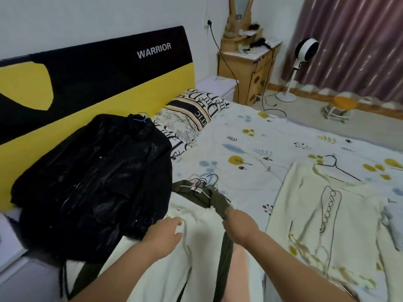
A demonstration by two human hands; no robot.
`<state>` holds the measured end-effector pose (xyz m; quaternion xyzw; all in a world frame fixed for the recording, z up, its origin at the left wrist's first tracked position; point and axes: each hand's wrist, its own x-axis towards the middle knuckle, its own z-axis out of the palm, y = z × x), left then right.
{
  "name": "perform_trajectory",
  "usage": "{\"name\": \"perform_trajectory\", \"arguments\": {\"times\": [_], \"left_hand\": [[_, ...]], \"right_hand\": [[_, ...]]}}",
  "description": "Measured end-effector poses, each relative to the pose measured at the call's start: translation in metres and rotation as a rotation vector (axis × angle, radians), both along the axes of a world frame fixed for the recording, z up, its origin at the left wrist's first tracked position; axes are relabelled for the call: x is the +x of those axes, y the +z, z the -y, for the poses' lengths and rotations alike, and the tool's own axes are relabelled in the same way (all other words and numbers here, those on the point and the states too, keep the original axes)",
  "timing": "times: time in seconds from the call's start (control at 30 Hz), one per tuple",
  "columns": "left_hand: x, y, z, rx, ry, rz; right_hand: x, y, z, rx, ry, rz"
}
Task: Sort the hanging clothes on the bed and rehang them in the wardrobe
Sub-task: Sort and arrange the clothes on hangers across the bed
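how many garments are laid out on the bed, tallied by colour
black: 1, the shiny black jacket near the headboard
olive green: 1, the olive green garment gripped by the right hand
cream: 2, the cream embroidered sweater on the right and the cream fleecy garment under the left hand
total: 4

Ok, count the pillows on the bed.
2, both at the headboard: a lettered, striped pillow nearer the nightstand, and a floral pillow beside it, partly under the black jacket. The jacket may hide others.
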<state>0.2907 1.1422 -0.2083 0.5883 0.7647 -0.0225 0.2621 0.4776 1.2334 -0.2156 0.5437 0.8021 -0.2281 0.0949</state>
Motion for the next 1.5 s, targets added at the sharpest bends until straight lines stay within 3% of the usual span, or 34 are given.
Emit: {"name": "perform_trajectory", "arguments": {"times": [0.33, 0.5, 0.7, 0.87, 0.97, 1.07, 1.27, 1.5], "left_hand": [[-0.066, -0.117, -0.106, -0.007, -0.233, -0.040], [-0.068, -0.171, -0.139, -0.050, -0.265, 0.023], [-0.070, -0.203, -0.151, -0.170, -0.320, 0.035], [-0.069, -0.196, -0.145, -0.190, -0.349, 0.019], [-0.069, -0.181, -0.138, -0.095, -0.317, 0.099], [-0.068, -0.157, -0.130, 0.126, -0.196, 0.167], [-0.071, -0.106, -0.103, 0.521, -0.013, 0.094], [-0.066, -0.043, -0.062, 0.559, 0.087, -0.150]], "right_hand": [[-0.074, -0.117, -0.064, -0.093, -0.256, 0.025], [-0.096, -0.165, -0.088, -0.104, -0.393, 0.065], [-0.106, -0.186, -0.096, -0.079, -0.444, 0.109], [-0.106, -0.173, -0.094, -0.187, -0.540, -0.072], [-0.104, -0.148, -0.081, -0.059, -0.556, -0.107], [-0.094, -0.120, -0.060, 0.066, -0.547, -0.167], [-0.058, -0.096, -0.007, 0.198, -0.591, -0.289], [-0.006, -0.042, 0.052, 0.309, -0.517, -0.418]]}}
